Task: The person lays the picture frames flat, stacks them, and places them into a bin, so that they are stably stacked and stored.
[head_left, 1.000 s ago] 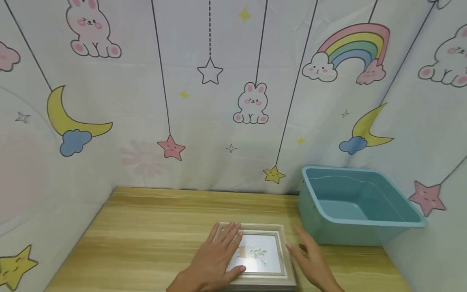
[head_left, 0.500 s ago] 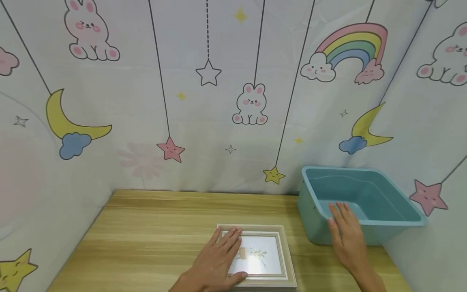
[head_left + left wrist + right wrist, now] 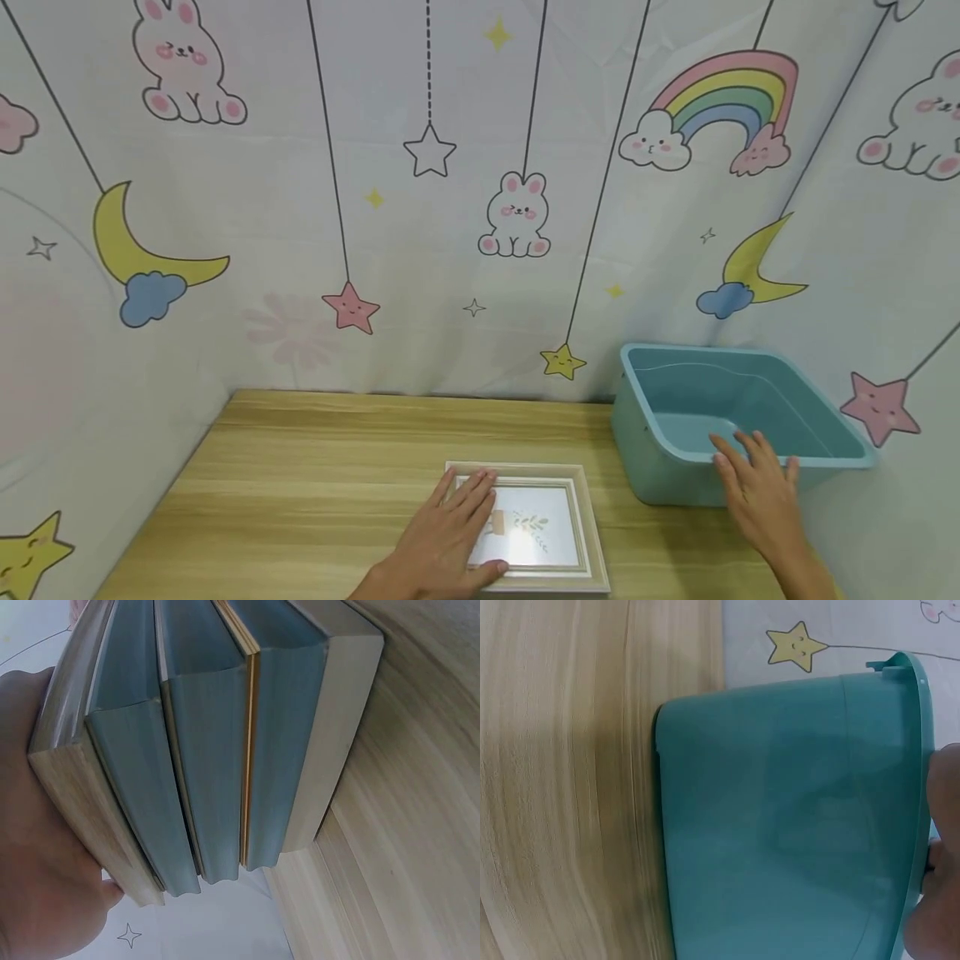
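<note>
My left hand lies flat on the left part of a picture frame, its fingers straight across the border and glass. The frame has a pale wood border and a plant print. In the left wrist view the frame tops a stack of several flat pieces; below it come blue-grey edges with thin wooden edges between, and a beige piece lies at the bottom. My right hand is at the front rim of a blue-green plastic bin, its fingers spread and reaching over the rim.
The bin stands at the right back of the wood-grain table, close to the wall. A white cloth printed with rabbits, stars and moons covers the walls behind and at both sides.
My right hand has moved from beside the picture frame rightward to the bin, then further right along its front rim. My left hand has stayed on the frame.
</note>
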### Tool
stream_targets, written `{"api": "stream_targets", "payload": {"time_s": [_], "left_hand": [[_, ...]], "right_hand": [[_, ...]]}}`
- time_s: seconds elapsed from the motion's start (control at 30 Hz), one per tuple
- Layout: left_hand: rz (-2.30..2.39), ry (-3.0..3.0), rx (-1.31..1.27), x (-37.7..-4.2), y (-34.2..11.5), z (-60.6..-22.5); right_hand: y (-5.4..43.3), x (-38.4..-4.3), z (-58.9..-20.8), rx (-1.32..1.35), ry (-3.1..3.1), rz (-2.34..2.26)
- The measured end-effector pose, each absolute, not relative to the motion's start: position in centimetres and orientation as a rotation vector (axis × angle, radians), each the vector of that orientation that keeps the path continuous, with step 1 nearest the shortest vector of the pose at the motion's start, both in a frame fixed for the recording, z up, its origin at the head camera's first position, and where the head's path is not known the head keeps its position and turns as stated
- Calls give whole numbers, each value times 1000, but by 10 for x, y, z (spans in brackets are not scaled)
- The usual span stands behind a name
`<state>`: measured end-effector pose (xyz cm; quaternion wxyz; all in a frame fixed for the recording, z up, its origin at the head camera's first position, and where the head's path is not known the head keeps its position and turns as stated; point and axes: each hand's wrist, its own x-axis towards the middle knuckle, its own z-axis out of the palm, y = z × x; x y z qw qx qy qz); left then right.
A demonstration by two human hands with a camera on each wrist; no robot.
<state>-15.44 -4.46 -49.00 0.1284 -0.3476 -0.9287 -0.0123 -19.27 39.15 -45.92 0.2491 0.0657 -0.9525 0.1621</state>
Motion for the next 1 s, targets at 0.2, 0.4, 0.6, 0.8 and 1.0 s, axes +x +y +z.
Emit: {"api": "stream_targets", "payload": {"time_s": [0.2, 0.4, 0.6, 0.8, 1.0], "left_hand": [[-5, -2687, -986, -154, -46, -490], [-33, -2669, -993, -155, -46, -491], [-3, -2630, -990, -155, -47, -493], [26, -2613, -985, -155, -47, -495], [40, -2603, -990, -155, -47, -496]], "right_hand": [[378, -196, -455, 216, -2630, 415], [343, -200, -451, 210, -2620, 469], [302, -205, -451, 171, -2631, 477], [278, -204, -452, 243, -2625, 495], [321, -209, -439, 373, -2523, 620]]}}
